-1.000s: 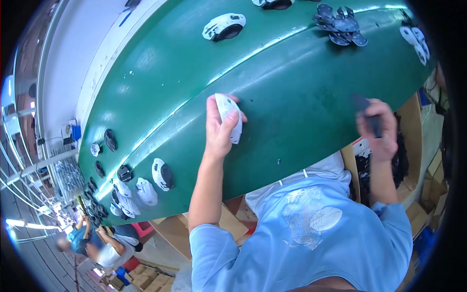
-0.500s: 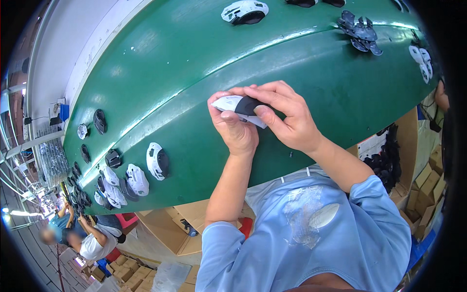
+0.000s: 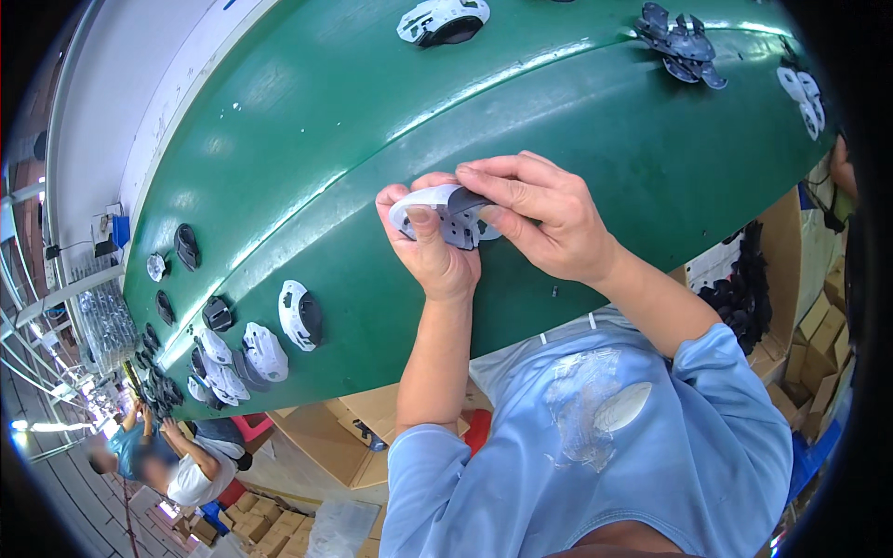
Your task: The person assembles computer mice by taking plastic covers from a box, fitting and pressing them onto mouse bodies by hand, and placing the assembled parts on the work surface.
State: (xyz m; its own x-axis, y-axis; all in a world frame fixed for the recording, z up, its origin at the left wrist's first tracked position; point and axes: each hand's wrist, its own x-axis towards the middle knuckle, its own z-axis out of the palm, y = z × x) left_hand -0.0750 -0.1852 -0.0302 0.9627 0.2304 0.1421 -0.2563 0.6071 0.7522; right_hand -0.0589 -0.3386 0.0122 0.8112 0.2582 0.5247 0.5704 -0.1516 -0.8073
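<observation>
In front of my chest, above the green table, I hold a white computer mouse shell (image 3: 430, 198) tilted so that its ribbed inner side shows. My left hand (image 3: 441, 260) is closed round its left part, with the thumb along the near edge. A black curved cover piece (image 3: 467, 198) sits at the shell's right end. My right hand (image 3: 566, 223) pinches this piece between thumb and fingers. Cover and shell touch; whether they are joined I cannot tell.
White-and-black mouse shells (image 3: 265, 352) lie on the green table (image 3: 372, 335) at left, another shell (image 3: 445, 20) at the far side. Dark parts (image 3: 684, 45) and white pieces (image 3: 802, 98) lie far right. Cardboard boxes (image 3: 326, 446) stand below the edge. Other people (image 3: 195, 474) work at left.
The shell has turned in my hands, and its ribbed inner side now shows more. Both hands keep their grip. The whole view has shifted slightly.
</observation>
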